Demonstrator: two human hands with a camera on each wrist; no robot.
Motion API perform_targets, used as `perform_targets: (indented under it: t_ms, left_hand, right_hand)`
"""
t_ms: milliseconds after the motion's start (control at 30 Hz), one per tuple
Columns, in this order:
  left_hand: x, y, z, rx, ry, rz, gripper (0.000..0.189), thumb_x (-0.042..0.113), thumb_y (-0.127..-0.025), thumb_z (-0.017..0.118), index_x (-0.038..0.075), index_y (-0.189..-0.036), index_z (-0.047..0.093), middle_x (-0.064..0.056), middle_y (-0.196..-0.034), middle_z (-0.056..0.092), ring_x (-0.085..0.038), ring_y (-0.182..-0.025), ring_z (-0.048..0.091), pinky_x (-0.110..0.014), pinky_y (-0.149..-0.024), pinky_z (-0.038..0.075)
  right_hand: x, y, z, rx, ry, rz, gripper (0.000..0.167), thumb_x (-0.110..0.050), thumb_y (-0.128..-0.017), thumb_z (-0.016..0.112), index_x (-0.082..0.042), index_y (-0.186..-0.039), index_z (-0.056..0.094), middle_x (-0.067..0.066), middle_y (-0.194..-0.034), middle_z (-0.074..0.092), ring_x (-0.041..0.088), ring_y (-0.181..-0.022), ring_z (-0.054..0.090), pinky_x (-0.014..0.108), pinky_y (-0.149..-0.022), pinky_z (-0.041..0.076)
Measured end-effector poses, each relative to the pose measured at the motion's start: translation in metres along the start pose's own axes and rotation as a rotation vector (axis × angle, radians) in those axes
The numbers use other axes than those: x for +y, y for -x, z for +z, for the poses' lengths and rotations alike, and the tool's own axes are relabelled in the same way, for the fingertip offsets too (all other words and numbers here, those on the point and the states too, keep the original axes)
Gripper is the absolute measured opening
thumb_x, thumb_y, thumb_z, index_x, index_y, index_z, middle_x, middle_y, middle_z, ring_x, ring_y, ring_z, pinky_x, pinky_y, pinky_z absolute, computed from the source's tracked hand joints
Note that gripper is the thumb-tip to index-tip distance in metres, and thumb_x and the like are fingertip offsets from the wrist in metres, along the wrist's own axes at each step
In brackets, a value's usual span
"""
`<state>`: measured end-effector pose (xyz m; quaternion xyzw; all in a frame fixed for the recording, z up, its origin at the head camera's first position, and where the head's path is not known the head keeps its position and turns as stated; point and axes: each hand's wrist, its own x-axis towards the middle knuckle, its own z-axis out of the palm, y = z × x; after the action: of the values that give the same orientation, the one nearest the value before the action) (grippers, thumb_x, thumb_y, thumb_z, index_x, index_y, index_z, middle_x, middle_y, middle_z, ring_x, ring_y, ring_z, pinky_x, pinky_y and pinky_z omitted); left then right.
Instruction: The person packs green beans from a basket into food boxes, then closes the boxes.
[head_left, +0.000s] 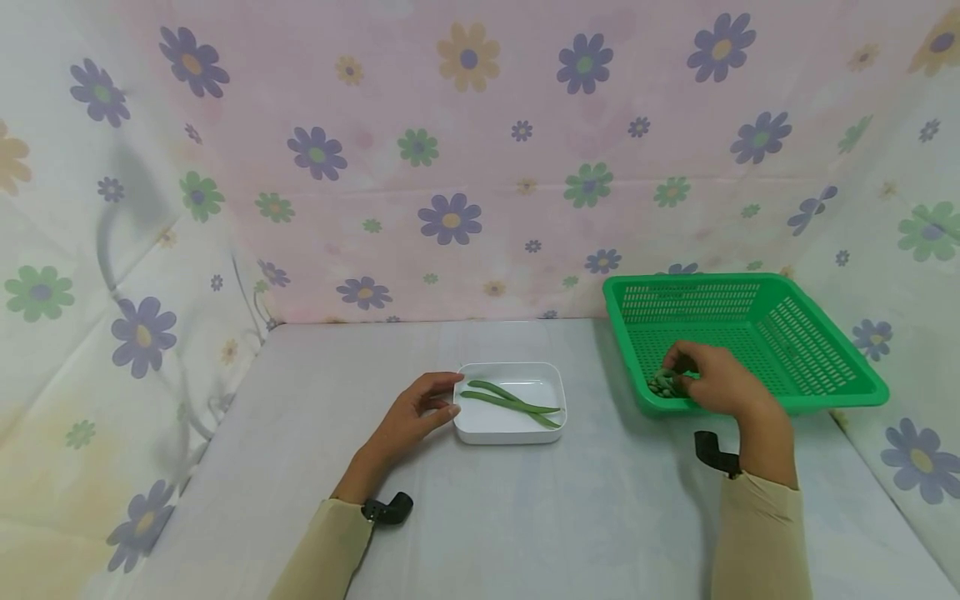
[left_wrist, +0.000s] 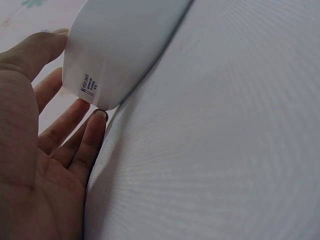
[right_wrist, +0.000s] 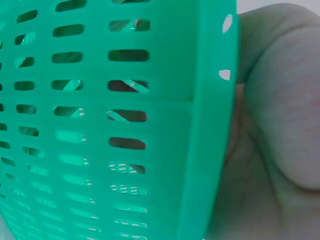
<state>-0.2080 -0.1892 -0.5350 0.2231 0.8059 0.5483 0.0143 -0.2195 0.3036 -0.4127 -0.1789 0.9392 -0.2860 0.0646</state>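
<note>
Nearest, two tan sleeves (head_left: 761, 542). Past these, the left hand (head_left: 408, 417), spread loosely, touching one end of one white dish (head_left: 510, 437) on the worktop (head_left: 600, 517); and the right hand (head_left: 720, 379), pinching a lumpy green bunch (head_left: 660, 386) in the near left corner of one green basket (head_left: 802, 333). Too hidden to count its bits. Likely light and soft, so pinch gently at the sides. In the dish, two green beans (head_left: 495, 400): probably bendy, easy to snap, best lifted mid-way. Smooth, stiff dish; hold both ends.
</note>
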Motion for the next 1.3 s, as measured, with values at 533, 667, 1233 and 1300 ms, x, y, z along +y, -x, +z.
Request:
perform_targets:
  t_ms: [533,667,1233,1300]
  left_hand:
    - [0.002,0.000,-0.001,-0.004,-0.003,0.000,0.053,0.019,-0.101,0.076,0.023,-0.150,0.058,0.001,-0.154,0.055,-0.025,-0.140,0.056,-0.037,-0.108,0.055]
    - [0.003,0.000,-0.001,-0.005,-0.003,0.003,0.053,0.019,-0.101,0.075,0.023,-0.150,0.057,0.001,-0.154,0.056,-0.025,-0.140,0.056,-0.037,-0.108,0.055]
    - [0.003,0.000,0.000,-0.003,-0.003,0.014,0.052,0.017,-0.101,0.075,0.020,-0.150,0.058,-0.001,-0.153,0.056,-0.028,-0.139,0.057,-0.036,-0.107,0.055]
    - [0.003,-0.001,0.000,-0.003,-0.002,0.011,0.052,0.018,-0.101,0.075,0.021,-0.150,0.057,0.000,-0.153,0.056,-0.027,-0.139,0.057,-0.036,-0.107,0.055]
  right_hand:
    - [-0.019,0.007,-0.008,0.109,0.004,-0.030,0.016,0.006,-0.101,0.063,-0.003,-0.114,0.066,0.017,-0.116,0.071,0.045,-0.118,0.064,0.066,-0.097,0.053]
    - [-0.026,0.010,-0.011,0.154,-0.006,-0.061,0.017,0.006,-0.102,0.062,-0.003,-0.116,0.067,0.017,-0.116,0.072,0.045,-0.119,0.064,0.066,-0.097,0.053]
    - [-0.048,0.011,-0.012,0.417,0.069,-0.283,0.023,0.006,-0.096,0.073,-0.009,-0.113,0.071,0.003,-0.109,0.076,0.022,-0.103,0.069,0.016,-0.088,0.046]
    - [-0.049,0.011,-0.011,0.434,0.068,-0.302,0.025,0.006,-0.095,0.074,-0.009,-0.115,0.071,0.003,-0.109,0.076,0.021,-0.103,0.068,0.016,-0.089,0.046]
